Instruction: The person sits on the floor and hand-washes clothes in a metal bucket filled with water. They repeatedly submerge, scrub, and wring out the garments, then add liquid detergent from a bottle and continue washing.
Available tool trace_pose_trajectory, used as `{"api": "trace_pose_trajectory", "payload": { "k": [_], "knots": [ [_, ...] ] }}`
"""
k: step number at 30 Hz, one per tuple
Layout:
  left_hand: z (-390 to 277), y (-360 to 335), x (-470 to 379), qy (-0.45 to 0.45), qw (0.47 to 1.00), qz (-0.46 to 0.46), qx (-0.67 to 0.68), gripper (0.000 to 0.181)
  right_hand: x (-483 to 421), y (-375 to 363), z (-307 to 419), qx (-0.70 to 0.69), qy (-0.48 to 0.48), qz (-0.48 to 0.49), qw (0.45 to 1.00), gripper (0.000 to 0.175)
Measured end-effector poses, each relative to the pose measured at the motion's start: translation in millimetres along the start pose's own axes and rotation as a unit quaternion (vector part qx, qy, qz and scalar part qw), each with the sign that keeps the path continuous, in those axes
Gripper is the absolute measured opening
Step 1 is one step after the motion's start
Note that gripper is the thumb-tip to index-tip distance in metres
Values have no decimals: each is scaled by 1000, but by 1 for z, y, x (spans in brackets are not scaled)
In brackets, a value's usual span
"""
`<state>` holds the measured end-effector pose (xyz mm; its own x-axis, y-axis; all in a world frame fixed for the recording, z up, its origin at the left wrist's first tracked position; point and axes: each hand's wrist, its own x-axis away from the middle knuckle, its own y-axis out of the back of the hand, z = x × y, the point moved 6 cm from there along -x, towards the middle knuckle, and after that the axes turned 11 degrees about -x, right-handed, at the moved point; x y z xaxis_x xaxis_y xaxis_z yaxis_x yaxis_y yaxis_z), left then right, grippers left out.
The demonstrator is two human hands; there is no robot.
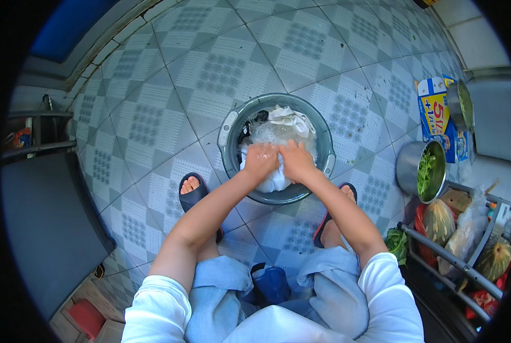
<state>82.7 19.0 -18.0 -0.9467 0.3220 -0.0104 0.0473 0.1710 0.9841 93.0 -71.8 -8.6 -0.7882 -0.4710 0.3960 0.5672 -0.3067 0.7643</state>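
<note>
A grey-green plastic basin (320, 115) with pale grips stands on the floor between my feet, holding sudsy water (270, 135) and laundry. My left hand (262, 160), with foam on its back, is closed on a wet white cloth (275, 182) in the basin. Close beside it, my right hand (297, 160) grips the same cloth, its fingers partly sunk in the suds. Another white cloth (296, 120) bunches above the water at the far side. Dark fabric (244, 130) shows along the basin's left wall. The fingertips of both hands are partly hidden.
Patterned tiles (221, 77) surround the basin. At right are a steel pot (412, 167) with leafy greens, a tilted metal bowl (459, 105), flattened printed cardboard (433, 115), and a rack (452, 261) holding squashes (439, 221). A grey-topped surface (54, 227) stands at left.
</note>
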Motion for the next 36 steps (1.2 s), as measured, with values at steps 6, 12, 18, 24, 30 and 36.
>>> {"api": "trace_pose_trajectory", "payload": {
  "k": [6,12,18,24,30,36],
  "knots": [
    [10,22,11,0,994,62,90,19,6,47,41,72,26,-138,987,45],
    [30,34,10,79,939,143,302,24,-44,46,22,95,16,-232,968,49],
    [40,21,17,358,503,250,745,50,-48,57,4,-181,-105,-138,968,29],
    [-3,34,0,178,188,270,927,47,18,95,84,-480,-4,-120,869,20],
    [6,-51,1,-55,83,97,990,38,27,57,89,-343,20,-208,916,28],
    [3,7,15,519,456,140,709,28,-4,46,-18,-219,-139,-276,925,35]
  ]
}}
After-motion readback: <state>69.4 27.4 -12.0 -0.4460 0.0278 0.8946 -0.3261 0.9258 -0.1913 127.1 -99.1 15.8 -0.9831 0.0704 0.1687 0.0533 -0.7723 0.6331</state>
